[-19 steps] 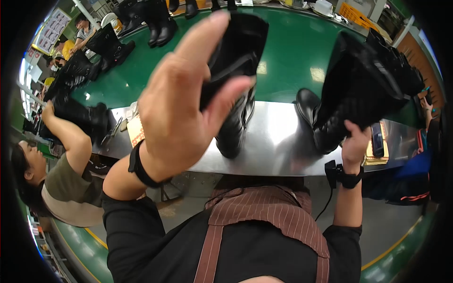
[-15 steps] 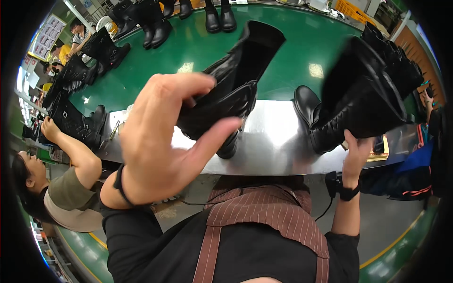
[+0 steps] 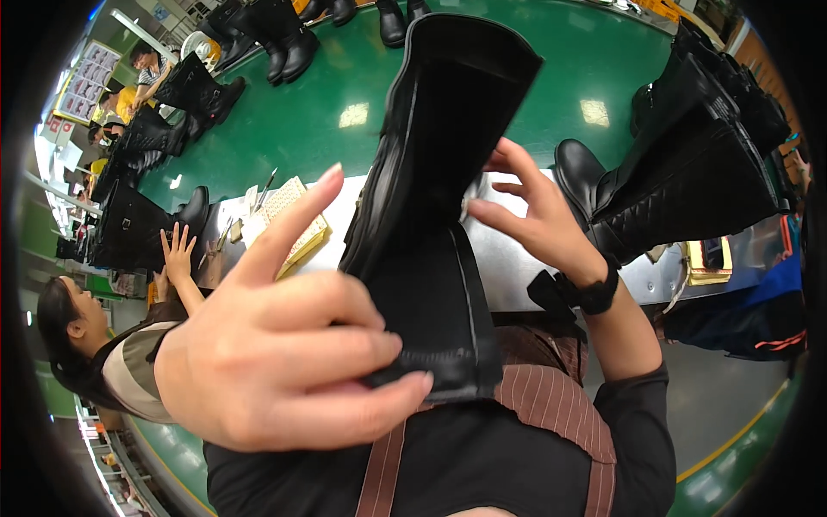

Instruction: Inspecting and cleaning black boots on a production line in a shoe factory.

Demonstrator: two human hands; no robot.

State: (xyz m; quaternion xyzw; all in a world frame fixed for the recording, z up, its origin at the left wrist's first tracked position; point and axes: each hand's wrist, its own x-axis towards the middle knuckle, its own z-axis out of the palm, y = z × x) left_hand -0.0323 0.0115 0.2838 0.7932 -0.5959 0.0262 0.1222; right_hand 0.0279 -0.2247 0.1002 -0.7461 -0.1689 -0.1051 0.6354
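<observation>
A tall black boot (image 3: 457, 103) with its shaft spread open tilts in front of me, its dark lining facing up. My left hand (image 3: 276, 353) pinches the near lower edge of the shaft, index finger stretched upward. At the boot's right side is my right hand (image 3: 547, 215), thumb and fingers apart, fingertips by the shaft's edge; a small pale spot by the thumb is too small to name. Another black boot (image 3: 680, 164) with a quilted shaft stands to the right of that hand. The sole of the boot in my left hand is hidden.
The metal table edge (image 3: 517, 297) runs before me, green tabletop (image 3: 482, 34) beyond. Yellow pads (image 3: 303, 234) and tools lie left; another yellow-edged pad (image 3: 711, 263) lies right. A co-worker (image 3: 77, 327) reaches toward a buckled boot (image 3: 129, 228) at left. More boots (image 3: 289, 52) stand behind.
My right hand has left the boot on the right and moved over to the middle boot. The middle boot's shaft has swung open toward me, and my left hand has closed on its edge.
</observation>
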